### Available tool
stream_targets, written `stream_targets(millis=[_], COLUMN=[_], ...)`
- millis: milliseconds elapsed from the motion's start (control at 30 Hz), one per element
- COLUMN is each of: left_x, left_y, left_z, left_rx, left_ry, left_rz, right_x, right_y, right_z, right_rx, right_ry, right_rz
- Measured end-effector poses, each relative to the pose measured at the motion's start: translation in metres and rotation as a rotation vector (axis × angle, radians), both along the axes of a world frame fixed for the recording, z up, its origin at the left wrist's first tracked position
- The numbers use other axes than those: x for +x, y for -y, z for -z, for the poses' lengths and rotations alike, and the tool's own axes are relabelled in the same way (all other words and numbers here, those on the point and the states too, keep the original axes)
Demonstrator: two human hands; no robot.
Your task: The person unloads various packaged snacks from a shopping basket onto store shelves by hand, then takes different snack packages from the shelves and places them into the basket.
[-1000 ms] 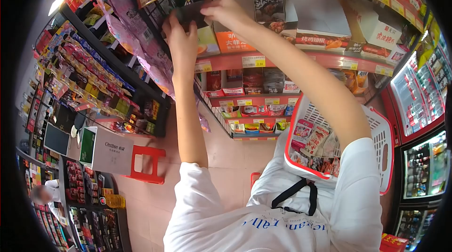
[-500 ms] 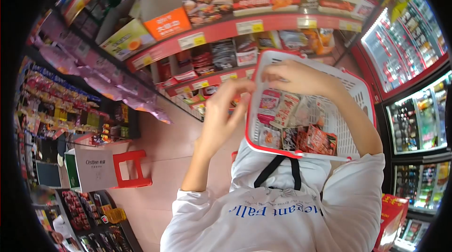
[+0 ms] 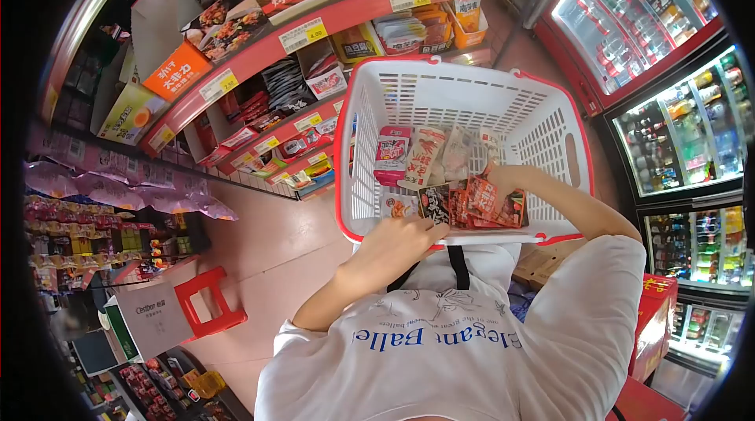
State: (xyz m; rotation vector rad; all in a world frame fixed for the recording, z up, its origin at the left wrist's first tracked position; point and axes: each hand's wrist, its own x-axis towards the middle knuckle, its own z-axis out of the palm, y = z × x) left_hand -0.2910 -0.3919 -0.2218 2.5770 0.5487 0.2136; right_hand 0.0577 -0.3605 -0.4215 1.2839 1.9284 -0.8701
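A white basket (image 3: 464, 90) with a red rim rests against my lap. My left hand (image 3: 397, 248) is at its near rim, fingers bent over the edge beside a black packet (image 3: 434, 203). Inside the basket, my right hand (image 3: 507, 179) touches the red packets (image 3: 481, 199); its fingertips are partly hidden, and what they hold cannot be made out. A pink packet (image 3: 392, 155), a cream packet with red print (image 3: 425, 156) and a clear-white packet (image 3: 455, 157) lie farther back in the basket.
Snack shelves (image 3: 314, 34) curve across the front and left. Lit drink fridges (image 3: 684, 130) stand on the right. A red stool (image 3: 208, 303) with a white carton (image 3: 155, 319) is on the floor at the left. A red box (image 3: 654, 319) sits at the lower right.
Both hands have come down from the shelf to the basket. My right hand has gone deeper into it, and my left has moved to the near rim. The view has turned to the right.
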Motion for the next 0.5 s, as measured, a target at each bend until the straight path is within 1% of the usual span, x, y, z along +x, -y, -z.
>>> stream_targets(millis=[133, 200, 233, 300, 367, 433, 500], left_x=[0.000, 0.000, -0.001, -0.001, -0.004, -0.006, -0.005], left_y=[-0.002, -0.001, -0.001, -0.001, -0.004, -0.007, -0.012], left_z=[-0.007, -0.004, -0.003, -0.007, -0.007, -0.005, -0.007], left_rx=[-0.018, -0.024, -0.026, -0.036, -0.045, -0.124, -0.138], left_ry=[-0.045, -0.032, -0.017, -0.030, -0.043, -0.026, -0.035], left_rz=[0.039, 0.054, 0.064, 0.061, 0.056, 0.047, 0.056], right_x=[-0.002, -0.001, -0.001, -0.004, -0.005, -0.004, 0.000], right_y=[0.006, 0.009, 0.008, 0.004, 0.001, -0.001, -0.005], right_z=[-0.015, -0.021, -0.018, -0.011, -0.010, -0.003, 0.013], right_rx=[-0.048, 0.066, 0.063, -0.042, -0.023, -0.004, -0.081], right_ry=[-0.072, -0.267, -0.269, -0.107, -0.124, -0.137, -0.159], right_rz=[0.076, 0.087, 0.088, 0.065, 0.021, -0.020, -0.060])
